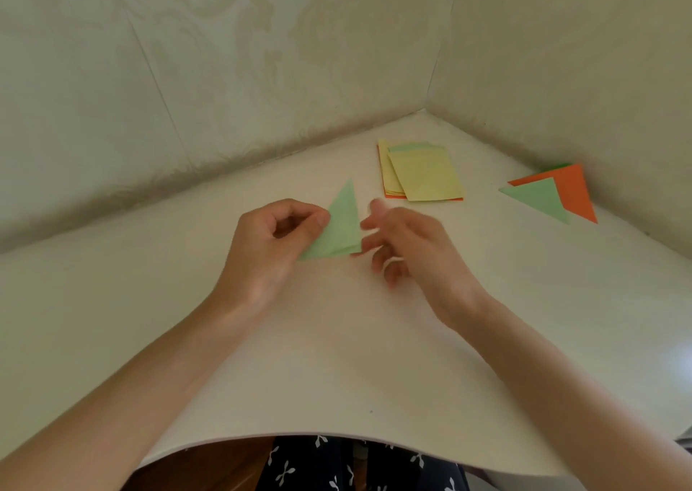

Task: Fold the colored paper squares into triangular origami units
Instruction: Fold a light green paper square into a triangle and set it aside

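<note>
- Pale wallpapered walls (262,78) meet in a corner behind a cream tabletop (337,359), and you are sitting at its near edge.
- Your light green folded triangle (342,228) is just above the middle of the tabletop, between your two hands. One point stands up and away from you, and the long lower edge is close to the surface.
- Your left hand (269,236) holds that triangle by its left edge. The thumb and curled forefinger pinch the paper, and the other fingers are tucked into the palm.
- Your right hand (404,243) sits just beside the triangle's right edge with its fingers loosely bent and its thumb raised. It is blurred, so I cannot tell whether the fingertips grip the lower right corner or only brush it.
- Beyond your right hand, nearer the corner, lies a loose stack of paper squares (427,176). Yellow sheets are on top, a green one peeks out at the back, and orange shows along the left and bottom edges.
- Further right, close to the right wall, a finished green triangle (539,198) overlaps an orange triangle (573,191). A sliver of darker green paper (561,165) shows behind them.
- Below the table's edge, your dark clothing with a small white print (337,468) is in view.
</note>
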Action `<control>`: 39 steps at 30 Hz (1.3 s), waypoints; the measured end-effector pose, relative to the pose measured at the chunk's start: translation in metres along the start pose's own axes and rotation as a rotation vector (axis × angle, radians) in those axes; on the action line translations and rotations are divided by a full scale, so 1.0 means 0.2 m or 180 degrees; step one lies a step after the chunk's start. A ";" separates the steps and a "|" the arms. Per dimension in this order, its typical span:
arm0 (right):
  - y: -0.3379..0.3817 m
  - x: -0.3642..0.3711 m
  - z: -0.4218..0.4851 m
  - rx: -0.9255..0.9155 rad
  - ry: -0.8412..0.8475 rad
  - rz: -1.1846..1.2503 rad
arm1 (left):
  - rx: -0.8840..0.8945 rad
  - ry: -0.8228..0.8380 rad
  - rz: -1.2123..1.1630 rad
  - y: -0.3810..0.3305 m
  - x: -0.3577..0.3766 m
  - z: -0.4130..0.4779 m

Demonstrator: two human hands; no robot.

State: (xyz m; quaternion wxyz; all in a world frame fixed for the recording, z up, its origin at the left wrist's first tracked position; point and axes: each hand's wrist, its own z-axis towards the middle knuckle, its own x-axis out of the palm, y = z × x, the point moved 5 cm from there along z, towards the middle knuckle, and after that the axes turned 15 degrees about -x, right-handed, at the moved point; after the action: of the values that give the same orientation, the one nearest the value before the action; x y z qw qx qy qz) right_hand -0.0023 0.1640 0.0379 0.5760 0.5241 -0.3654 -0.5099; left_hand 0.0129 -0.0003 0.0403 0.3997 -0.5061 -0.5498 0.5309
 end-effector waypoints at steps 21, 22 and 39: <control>-0.02 0.04 -0.02 -0.0437 0.0639 -0.0273 | -0.0406 0.0875 0.0279 0.03 0.02 -0.01; -0.02 0.04 -0.03 -0.0468 0.0629 -0.0326 | -0.0311 0.0901 0.0366 0.03 0.03 -0.01; 0.00 -0.02 -0.01 -0.0064 0.0797 0.0099 | 0.0085 0.0523 0.0473 0.02 0.02 0.00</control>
State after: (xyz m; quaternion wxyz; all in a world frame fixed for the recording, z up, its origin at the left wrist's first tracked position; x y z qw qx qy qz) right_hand -0.0004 0.1682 0.0376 0.6302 0.5721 -0.2935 -0.4352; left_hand 0.0119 0.0038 0.0361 0.4097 -0.5820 -0.4689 0.5231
